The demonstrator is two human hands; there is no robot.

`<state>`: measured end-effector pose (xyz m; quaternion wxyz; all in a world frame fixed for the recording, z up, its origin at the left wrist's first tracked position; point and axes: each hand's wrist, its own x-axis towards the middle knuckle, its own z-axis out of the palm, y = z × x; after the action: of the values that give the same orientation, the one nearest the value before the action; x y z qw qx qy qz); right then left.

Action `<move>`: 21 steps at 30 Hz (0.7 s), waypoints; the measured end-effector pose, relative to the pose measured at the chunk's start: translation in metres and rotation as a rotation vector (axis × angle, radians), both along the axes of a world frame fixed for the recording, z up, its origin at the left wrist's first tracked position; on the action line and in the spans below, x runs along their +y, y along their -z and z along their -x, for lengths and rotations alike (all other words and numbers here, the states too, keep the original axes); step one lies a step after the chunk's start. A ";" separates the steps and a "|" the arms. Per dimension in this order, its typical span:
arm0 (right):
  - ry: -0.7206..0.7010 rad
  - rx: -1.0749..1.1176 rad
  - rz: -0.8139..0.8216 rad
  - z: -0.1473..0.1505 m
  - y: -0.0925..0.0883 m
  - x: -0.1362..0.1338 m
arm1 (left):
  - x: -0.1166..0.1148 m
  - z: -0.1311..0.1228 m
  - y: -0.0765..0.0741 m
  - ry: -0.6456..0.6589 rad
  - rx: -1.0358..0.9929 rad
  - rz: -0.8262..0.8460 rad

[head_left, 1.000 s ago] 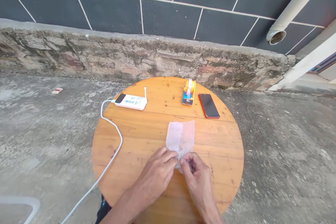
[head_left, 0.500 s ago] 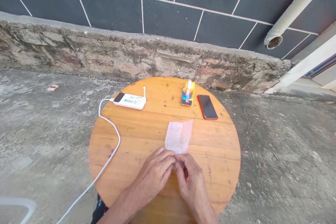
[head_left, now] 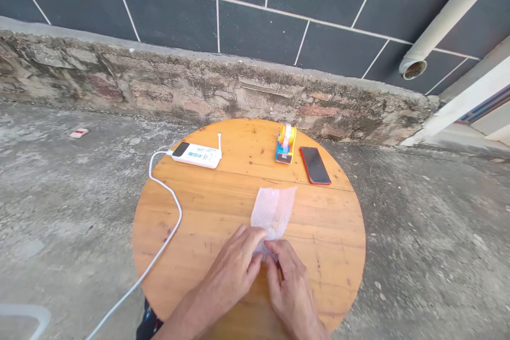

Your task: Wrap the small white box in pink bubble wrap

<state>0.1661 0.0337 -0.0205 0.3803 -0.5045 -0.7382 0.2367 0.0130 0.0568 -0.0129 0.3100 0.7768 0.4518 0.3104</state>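
Observation:
A piece of translucent, pale bubble wrap lies on the round wooden table, its far end flat and its near end bunched between my hands. My left hand has its thumb and fingers closed on the left side of that near end. On the right side, my right hand pinches the wrap with thumb and bent fingers. The fingertips of both hands nearly meet. Whether anything lies inside the bunched part is hidden by my fingers.
At the table's far side stand a yellow and blue tape dispenser and a red-edged phone. A white power bank lies far left, its white cable running over the left edge. A stone-based wall rises behind.
My fingertips have shifted slightly toward me and spread a little, showing more of the bubble wrap's near end between them. The view has tilted slightly; the other objects stay put.

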 end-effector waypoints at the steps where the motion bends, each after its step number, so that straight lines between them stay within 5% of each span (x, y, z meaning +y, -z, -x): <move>1: -0.006 -0.007 0.009 0.000 -0.001 0.000 | 0.001 0.000 0.000 0.000 0.005 0.017; 15: -0.111 0.066 0.232 -0.013 -0.015 0.002 | 0.004 0.002 -0.001 0.037 0.016 0.059; 21: -0.154 -0.077 0.253 -0.009 -0.021 0.011 | 0.004 0.003 -0.001 0.063 -0.019 0.039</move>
<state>0.1755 0.0451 0.0001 0.2658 -0.4991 -0.7530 0.3364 0.0102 0.0605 -0.0118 0.3390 0.7814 0.4302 0.2991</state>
